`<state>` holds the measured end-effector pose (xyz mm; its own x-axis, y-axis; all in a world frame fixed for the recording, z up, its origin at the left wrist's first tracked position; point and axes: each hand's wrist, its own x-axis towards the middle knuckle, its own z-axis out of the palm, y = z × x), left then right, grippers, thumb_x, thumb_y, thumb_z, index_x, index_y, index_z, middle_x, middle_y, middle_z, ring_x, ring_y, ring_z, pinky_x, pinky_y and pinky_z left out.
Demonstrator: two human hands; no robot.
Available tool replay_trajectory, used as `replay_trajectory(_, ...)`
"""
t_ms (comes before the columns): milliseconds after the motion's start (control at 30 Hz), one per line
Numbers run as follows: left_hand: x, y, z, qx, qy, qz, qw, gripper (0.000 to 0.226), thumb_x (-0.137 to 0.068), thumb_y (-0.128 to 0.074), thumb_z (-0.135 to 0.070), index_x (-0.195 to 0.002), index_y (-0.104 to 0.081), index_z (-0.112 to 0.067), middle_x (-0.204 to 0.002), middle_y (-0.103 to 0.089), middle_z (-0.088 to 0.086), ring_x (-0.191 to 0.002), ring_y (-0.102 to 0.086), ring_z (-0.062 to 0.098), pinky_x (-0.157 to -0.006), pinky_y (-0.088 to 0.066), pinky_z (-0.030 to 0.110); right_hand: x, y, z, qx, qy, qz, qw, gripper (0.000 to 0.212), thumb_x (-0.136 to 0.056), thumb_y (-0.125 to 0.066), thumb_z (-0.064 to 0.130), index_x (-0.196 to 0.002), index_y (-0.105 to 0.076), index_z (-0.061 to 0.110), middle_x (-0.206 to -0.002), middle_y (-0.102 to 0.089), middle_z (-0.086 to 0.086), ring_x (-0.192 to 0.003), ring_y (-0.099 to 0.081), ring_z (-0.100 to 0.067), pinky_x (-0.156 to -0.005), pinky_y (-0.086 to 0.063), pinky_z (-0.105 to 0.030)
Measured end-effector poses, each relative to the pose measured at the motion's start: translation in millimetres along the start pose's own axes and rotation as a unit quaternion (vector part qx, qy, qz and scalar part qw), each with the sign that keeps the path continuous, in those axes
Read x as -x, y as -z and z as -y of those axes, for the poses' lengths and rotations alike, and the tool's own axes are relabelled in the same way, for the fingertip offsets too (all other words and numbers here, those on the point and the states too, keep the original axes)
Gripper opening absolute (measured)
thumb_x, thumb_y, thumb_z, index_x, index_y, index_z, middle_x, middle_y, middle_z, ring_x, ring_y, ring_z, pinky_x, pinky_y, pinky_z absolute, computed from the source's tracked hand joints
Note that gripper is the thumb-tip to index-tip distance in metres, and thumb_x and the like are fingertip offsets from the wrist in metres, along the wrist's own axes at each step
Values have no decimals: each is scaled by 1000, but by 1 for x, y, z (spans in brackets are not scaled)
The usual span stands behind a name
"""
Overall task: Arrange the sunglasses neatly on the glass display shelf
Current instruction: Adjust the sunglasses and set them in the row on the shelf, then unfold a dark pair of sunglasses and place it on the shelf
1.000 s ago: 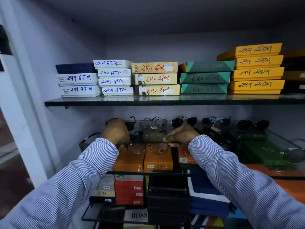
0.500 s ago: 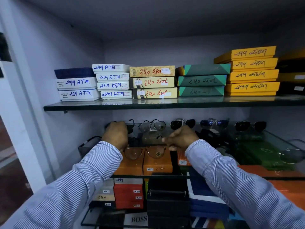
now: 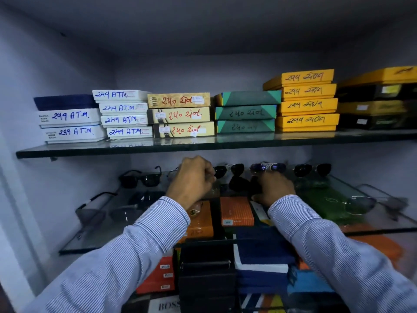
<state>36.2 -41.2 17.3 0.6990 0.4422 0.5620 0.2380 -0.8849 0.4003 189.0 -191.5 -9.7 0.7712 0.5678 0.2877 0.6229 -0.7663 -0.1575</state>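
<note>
Dark sunglasses (image 3: 229, 170) between both curled hands, left (image 3: 191, 179), right (image 3: 274, 188); grip unclear.

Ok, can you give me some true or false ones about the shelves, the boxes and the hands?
1. The yellow boxes on the upper glass shelf are stacked four high. True.
2. The left hand is up on the top shelf touching the white boxes. False: it is below that shelf, at the back row of sunglasses on the lower glass shelf.
3. The green boxes sit between the cream boxes with red writing and the yellow ones. True.
4. The right hand is holding an orange box. False: it is down among the dark sunglasses; the orange box lies below the glass.
5. The person wears plain black sleeves. False: the sleeves are striped light blue.
</note>
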Motion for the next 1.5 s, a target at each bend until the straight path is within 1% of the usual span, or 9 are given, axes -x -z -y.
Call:
replay_trajectory(367,-1,-19,-20,39,35,18,998,34,-103,-54,-21,-128,-67,-3,-120,-74,18,-112,-71,32,-100,-55,38,12,-3,-10,-137,131,-63,980,18,-77,-79,21,-94,-76,23,-102,-73,0,-94,-68,-17,-86,-57,-36)
replay_trajectory(600,-6,-21,-9,74,98,55,991,9,-88,-77,-23,-93,-80,-16,-105,-80,1,-101,-72,14,-95,-55,31,31,-1,-20,-162,267,-190,931,16,-79,-77,22,-95,-75,21,-95,-68,3,-101,-52,-14,-83,-48,-32)
replay_trajectory(733,-3,-12,-12,79,87,82,990,15,-78,-86,-25,-87,-84,-13,-85,-78,-3,-83,-71,11,-86,-59,33,31,-3,-23,-179,289,-201,919,17,-78,-79,23,-94,-75,21,-92,-68,6,-96,-49,-11,-81,-49,-33)
replay_trajectory(867,1,-8,-15,52,49,61,996,12,-80,-85,-23,-86,-84,-12,-75,-69,-10,-75,-61,-2,-75,-47,17,39,1,-20,-246,253,-169,920,34,-77,-78,25,-109,-68,23,-100,-67,7,-94,-56,-8,-86,-51,-31)
replay_trajectory(967,3,-6,-16,31,26,43,998,11,-82,-83,-23,-87,-85,-14,-78,-72,-8,-73,-61,0,-77,-49,20,37,7,-17,-365,161,-127,908,38,-79,-77,24,-115,-67,21,-98,-69,6,-84,-65,-10,-76,-56,-22)
replay_trajectory(1100,5,-5,-25,12,19,28,999,11,-83,-83,-24,-89,-86,-14,-82,-77,-1,-71,-65,5,-75,-52,22,25,19,-15,-318,120,-93,936,28,-73,-86,23,-98,-76,16,-81,-72,6,-65,-64,-1,-64,-50,-9)
replay_trajectory(1200,3,-7,-27,1,36,9,999,9,-82,-83,-23,-83,-85,-15,-80,-78,-2,-69,-68,7,-72,-56,24,19,30,-11,-292,113,-85,946,15,-70,-86,18,-81,-79,12,-68,-72,3,-64,-71,-9,-71,-59,-20)
replay_trajectory(1333,-1,-7,-23,-3,94,-22,995,4,-78,-83,-18,-77,-81,-15,-89,-78,0,-77,-74,15,-78,-66,36,9,35,-12,-290,70,-106,949,11,-67,-85,19,-74,-79,14,-72,-75,-3,-68,-72,-15,-76,-61,-26)
replay_trajectory(1500,-6,-9,-21,6,143,1,990,8,-76,-81,-16,-83,-82,-19,-97,-80,-3,-90,-75,17,-88,-61,32,1,32,-17,-287,33,-62,955,11,-70,-79,10,-80,-75,11,-86,-73,-2,-74,-65,-14,-64,-47,-15)
